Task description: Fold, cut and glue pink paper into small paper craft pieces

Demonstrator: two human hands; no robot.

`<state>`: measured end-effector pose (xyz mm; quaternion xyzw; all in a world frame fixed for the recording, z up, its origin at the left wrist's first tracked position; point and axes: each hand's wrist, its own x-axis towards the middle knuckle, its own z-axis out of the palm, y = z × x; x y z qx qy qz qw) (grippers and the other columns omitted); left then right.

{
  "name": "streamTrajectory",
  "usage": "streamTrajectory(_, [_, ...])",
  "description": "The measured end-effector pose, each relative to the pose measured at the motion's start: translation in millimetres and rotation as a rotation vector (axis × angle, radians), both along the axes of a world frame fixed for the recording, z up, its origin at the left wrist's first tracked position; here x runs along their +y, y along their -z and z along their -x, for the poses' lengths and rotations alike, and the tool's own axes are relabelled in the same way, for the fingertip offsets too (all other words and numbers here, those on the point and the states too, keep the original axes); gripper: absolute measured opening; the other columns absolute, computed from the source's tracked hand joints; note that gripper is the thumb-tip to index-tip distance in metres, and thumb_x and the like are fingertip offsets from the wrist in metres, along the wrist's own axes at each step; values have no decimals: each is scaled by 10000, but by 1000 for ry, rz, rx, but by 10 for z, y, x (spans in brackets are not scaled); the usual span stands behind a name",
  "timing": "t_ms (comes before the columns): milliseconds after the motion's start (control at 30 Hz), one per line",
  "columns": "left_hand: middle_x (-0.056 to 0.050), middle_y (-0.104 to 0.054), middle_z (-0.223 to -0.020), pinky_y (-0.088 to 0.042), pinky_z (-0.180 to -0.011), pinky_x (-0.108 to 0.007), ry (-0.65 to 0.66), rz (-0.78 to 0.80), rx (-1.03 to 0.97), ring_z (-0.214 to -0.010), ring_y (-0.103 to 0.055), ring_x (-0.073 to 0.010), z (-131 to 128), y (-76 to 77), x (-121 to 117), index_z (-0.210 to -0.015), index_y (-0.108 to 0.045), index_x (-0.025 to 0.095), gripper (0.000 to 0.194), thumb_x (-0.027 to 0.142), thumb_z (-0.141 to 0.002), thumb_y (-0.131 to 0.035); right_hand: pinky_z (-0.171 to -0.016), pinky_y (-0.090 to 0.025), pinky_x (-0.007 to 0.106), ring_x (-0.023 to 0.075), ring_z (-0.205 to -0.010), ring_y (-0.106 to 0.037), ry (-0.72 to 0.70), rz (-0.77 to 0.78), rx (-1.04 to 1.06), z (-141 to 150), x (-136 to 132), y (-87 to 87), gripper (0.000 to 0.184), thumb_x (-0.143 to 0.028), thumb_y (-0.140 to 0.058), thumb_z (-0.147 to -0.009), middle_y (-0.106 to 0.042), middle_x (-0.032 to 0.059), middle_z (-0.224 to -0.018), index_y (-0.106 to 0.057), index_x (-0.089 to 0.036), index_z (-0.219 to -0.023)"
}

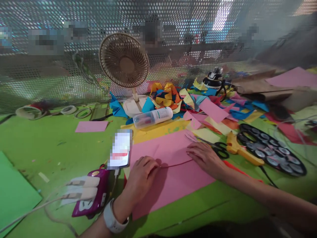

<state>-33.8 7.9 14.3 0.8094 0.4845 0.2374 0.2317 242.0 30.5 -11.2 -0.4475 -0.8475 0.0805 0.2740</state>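
A thin red string stretches almost straight across a sheet of pink paper. My left hand, with a white watch on its wrist, pinches the string's left end near the middle of the sheet. On the right, my right hand has its fingers drawn together over the string's other end, low against the paper. Its fingertips partly hide the string. Scissors with black handles lie just beyond my right hand, blades on the paper. Beside them is a yellow hot glue gun.
Left of the paper lie a phone with a cable and a purple power strip with white plugs. A fan, a clear bottle and heaped paper scraps stand behind. A black tray sits right.
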Motion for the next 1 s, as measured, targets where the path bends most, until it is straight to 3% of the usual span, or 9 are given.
streamTrajectory(133, [-49,-596,-894,-415,-746,-347,-3,27,-16,-848,-518,-205,-2,-33,-10,-864,-603,201,130,236,-901,-483,-857,-409,373,197,-983,-546,-71,-33,11,125,-55,-98,134,-232,-524,-894,-618,65,-1026,-606,-194,-994])
streamTrajectory(367, [-45,-591,-892,-422,-758,-342,0,0,-13,-846,-522,-196,17,-7,-30,-841,-600,203,141,265,-902,-490,-784,-427,329,175,-866,-541,-96,102,-74,510,-60,-179,78,-229,-578,-865,-615,42,-895,-604,-172,-819])
streamTrajectory(733, [-47,-571,-880,-423,-750,-330,-16,26,54,-829,-531,-186,214,-42,-33,-826,-599,188,132,241,-898,-501,-746,-417,318,163,-847,-554,-38,293,53,457,27,-110,132,-318,-616,-837,-599,15,-867,-632,-209,-764])
streamTrajectory(1000, [-47,-589,-886,-424,-764,-341,-58,-6,206,-833,-540,-192,446,-61,-122,-857,-600,197,141,253,-902,-480,-756,-407,344,175,-838,-567,-21,302,87,457,19,-97,106,-296,-631,-824,-602,15,-873,-630,-212,-758])
